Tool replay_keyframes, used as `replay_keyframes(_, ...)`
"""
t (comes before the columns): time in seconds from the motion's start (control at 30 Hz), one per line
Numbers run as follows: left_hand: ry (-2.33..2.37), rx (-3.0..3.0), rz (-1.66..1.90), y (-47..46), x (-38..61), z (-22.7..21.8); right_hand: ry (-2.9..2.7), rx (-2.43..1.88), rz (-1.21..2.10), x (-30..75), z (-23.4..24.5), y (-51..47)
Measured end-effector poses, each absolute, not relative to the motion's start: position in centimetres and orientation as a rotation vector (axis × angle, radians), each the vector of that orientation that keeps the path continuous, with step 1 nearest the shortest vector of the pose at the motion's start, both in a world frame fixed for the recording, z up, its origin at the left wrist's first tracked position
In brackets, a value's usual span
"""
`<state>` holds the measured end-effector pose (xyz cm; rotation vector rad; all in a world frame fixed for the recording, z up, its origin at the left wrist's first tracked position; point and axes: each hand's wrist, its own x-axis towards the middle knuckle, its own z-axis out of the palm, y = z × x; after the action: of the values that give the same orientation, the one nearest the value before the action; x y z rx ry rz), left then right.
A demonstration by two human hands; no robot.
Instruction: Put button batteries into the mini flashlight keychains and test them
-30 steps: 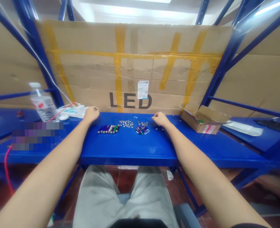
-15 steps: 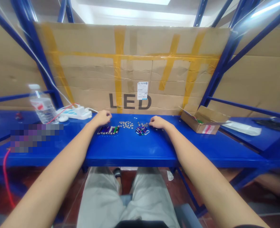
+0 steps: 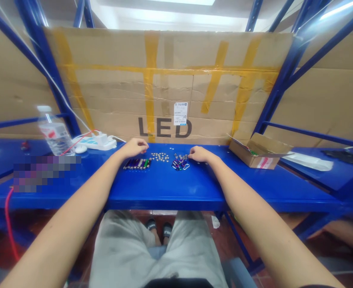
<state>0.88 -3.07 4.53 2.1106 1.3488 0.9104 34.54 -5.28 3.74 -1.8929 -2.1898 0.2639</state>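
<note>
Left hand (image 3: pixel 136 147) near tubes (image 3: pixel 137 164), right hand (image 3: pixel 199 153) near clips (image 3: pixel 178 164), front table edge (image 3: pixel 167 204) well apart, grips unclear

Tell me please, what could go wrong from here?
The left hand, near the small round golden metallic pieces, might scatter them. It could also nudge the row of multicoloured metallic cylinders, which may roll. The right hand, close to the pile of colourful metallic parts, could spread it.

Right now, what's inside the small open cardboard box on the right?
In the cardboard box, something green shows, too small to identify; its sides hide the rest.
</note>
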Motion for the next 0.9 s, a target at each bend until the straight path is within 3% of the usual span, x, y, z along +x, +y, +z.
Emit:
replay_keyframes(0.2,1.348,2.224,0.802,-3.3,1.0,4.7,-2.211,-1.887,0.281,34.5,3.7,-5.3)
replay_keyframes(0.47,1.322,2.336,0.305,-5.4,1.8,5.9,-2.183,-1.898,0.281,34.3,3.8,-5.3)
replay_keyframes(0.6,1.336,2.380,0.240,-5.6,2.1,5.7,-2.186,-1.904,0.306,34.3,3.8,-5.4)
replay_keyframes(0.73,1.297,2.348,0.402,-5.6,2.4,5.4,-2.098,-1.888,0.321,34.1,3.9,-5.4)
replay_keyframes(0.83,1.296,2.340,0.812,-5.8,3.3,5.1,-1.830,-1.749,0.299,33.2,4.5,-5.9)
replay_keyframes(0.9,1.263,2.372,1.156,-6.1,4.3,5.0,-1.713,-1.553,0.502,32.1,5.1,-6.7)
